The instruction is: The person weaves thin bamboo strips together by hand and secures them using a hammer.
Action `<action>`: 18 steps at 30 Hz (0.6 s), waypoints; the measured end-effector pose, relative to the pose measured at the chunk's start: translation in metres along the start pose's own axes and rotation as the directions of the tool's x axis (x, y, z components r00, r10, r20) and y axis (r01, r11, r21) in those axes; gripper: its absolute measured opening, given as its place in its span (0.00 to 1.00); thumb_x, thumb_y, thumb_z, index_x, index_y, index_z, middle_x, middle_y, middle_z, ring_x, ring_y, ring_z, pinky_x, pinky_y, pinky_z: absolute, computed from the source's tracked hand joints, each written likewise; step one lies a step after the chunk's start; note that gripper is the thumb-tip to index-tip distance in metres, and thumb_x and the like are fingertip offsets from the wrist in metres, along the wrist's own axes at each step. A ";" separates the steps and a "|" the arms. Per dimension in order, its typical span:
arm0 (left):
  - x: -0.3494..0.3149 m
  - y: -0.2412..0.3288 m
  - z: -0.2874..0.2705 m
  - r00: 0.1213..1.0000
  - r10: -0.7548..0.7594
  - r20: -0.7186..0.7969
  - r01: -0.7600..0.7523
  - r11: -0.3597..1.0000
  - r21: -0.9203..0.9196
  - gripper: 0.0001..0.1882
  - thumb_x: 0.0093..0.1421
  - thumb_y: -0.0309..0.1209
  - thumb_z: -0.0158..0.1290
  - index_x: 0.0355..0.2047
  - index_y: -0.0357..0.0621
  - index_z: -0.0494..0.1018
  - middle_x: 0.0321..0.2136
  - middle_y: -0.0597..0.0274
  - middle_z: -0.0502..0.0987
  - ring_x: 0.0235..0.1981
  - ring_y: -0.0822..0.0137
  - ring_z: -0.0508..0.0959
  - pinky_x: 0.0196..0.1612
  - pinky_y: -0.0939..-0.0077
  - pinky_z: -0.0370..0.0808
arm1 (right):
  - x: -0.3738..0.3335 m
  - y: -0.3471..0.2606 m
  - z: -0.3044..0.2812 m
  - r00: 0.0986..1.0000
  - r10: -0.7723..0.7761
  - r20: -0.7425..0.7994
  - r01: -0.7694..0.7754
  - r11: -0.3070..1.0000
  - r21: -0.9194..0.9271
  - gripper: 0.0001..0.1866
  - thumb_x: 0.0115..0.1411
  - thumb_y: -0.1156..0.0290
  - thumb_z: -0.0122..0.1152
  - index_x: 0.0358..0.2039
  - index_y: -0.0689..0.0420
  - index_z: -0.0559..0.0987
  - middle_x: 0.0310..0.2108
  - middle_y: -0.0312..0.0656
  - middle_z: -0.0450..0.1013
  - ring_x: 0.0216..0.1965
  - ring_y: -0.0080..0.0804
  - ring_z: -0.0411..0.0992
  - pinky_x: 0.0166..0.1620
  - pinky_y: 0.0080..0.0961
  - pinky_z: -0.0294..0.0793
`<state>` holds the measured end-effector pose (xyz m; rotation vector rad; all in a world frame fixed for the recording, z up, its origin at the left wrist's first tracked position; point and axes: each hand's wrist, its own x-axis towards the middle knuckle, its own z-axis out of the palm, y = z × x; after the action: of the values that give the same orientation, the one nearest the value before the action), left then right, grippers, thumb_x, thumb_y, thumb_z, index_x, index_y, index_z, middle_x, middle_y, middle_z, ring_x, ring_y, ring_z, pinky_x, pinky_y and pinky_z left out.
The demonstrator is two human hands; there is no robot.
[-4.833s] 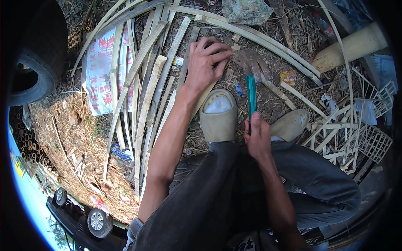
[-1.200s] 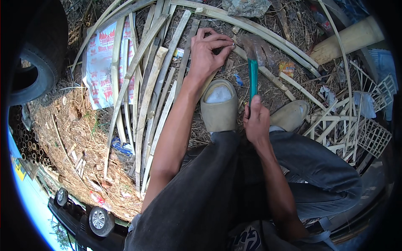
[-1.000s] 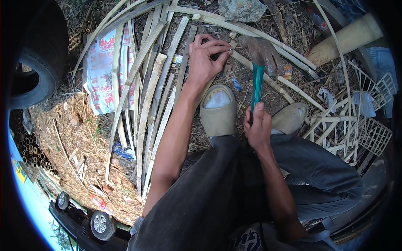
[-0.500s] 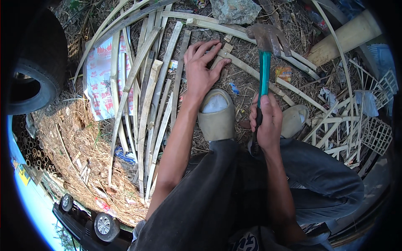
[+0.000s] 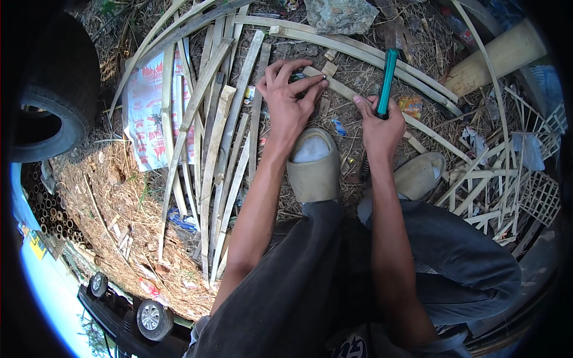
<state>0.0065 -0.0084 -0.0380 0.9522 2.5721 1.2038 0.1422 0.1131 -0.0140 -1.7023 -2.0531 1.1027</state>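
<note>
My left hand (image 5: 289, 98) is closed in a pinch at the end of a bamboo strip (image 5: 341, 87). A small dark nail (image 5: 324, 77) shows at its thumb and fingertip. To the right, my right hand (image 5: 383, 122) grips a hammer by its green and black handle (image 5: 387, 80). The hammer's head is hard to make out against the brown ground. The thumb of that hand lies by the strip, which slants down to the right beneath it. Small wooden bits (image 5: 329, 55) lie just beyond the strip's end.
Many split strips (image 5: 209, 149) fan out on the left over a printed sheet (image 5: 143, 113). A rock (image 5: 341, 15) lies at the far side, a thick bamboo pole (image 5: 498, 56) at right. Slatted pieces (image 5: 477, 200) lie right of my sandals (image 5: 313, 173). Tyres (image 5: 54, 128) stand left.
My right hand has moved up and left to the strip, with the hammer turned so its head no longer shows clearly. My left fingers have drawn together around the nail.
</note>
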 end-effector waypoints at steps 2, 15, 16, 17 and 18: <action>-0.001 0.003 0.004 0.999 -0.027 -0.018 0.026 0.999 -0.026 0.11 0.56 0.37 0.70 0.40 0.59 0.89 0.50 0.72 0.83 0.60 0.59 0.71 0.66 0.55 0.54 | 0.003 -0.004 0.001 0.999 0.037 0.016 -0.037 0.999 -0.024 0.19 0.50 0.63 0.84 0.29 0.63 0.82 0.24 0.43 0.76 0.25 0.36 0.73 0.35 0.37 0.73; -0.001 0.014 0.014 0.986 0.115 -0.120 -0.104 0.990 0.094 0.06 0.55 0.27 0.66 0.34 0.50 0.87 0.38 0.75 0.86 0.51 0.65 0.78 0.58 0.53 0.54 | 0.004 -0.020 -0.005 0.998 0.052 0.044 -0.050 0.998 -0.046 0.21 0.49 0.63 0.85 0.25 0.62 0.79 0.17 0.41 0.74 0.20 0.35 0.72 0.31 0.37 0.72; -0.001 0.013 0.013 0.983 0.139 -0.117 -0.129 0.988 0.089 0.06 0.55 0.26 0.66 0.34 0.50 0.87 0.38 0.75 0.86 0.51 0.66 0.79 0.58 0.53 0.54 | 0.005 -0.020 -0.004 0.998 0.052 0.046 -0.050 0.998 -0.042 0.21 0.49 0.63 0.85 0.25 0.62 0.79 0.17 0.41 0.74 0.20 0.35 0.72 0.31 0.37 0.72; 0.000 0.012 0.013 0.980 0.161 -0.115 -0.153 0.985 0.082 0.06 0.55 0.26 0.66 0.34 0.50 0.87 0.38 0.75 0.86 0.50 0.67 0.79 0.58 0.53 0.54 | 0.005 -0.018 -0.003 0.999 0.019 0.036 -0.017 0.999 -0.047 0.21 0.49 0.63 0.85 0.25 0.62 0.79 0.17 0.41 0.74 0.20 0.36 0.72 0.31 0.37 0.72; 0.000 0.011 0.013 0.980 0.163 -0.115 -0.154 0.984 0.086 0.06 0.55 0.26 0.66 0.34 0.50 0.87 0.38 0.75 0.86 0.50 0.67 0.79 0.58 0.53 0.54 | 0.005 -0.017 -0.003 1.000 -0.015 0.026 0.016 0.999 -0.052 0.21 0.49 0.63 0.85 0.25 0.62 0.79 0.17 0.42 0.74 0.20 0.36 0.71 0.31 0.38 0.72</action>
<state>0.0166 0.0056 -0.0384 1.1543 2.6983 1.2468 0.1302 0.1180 -0.0017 -1.7020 -2.1246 1.0814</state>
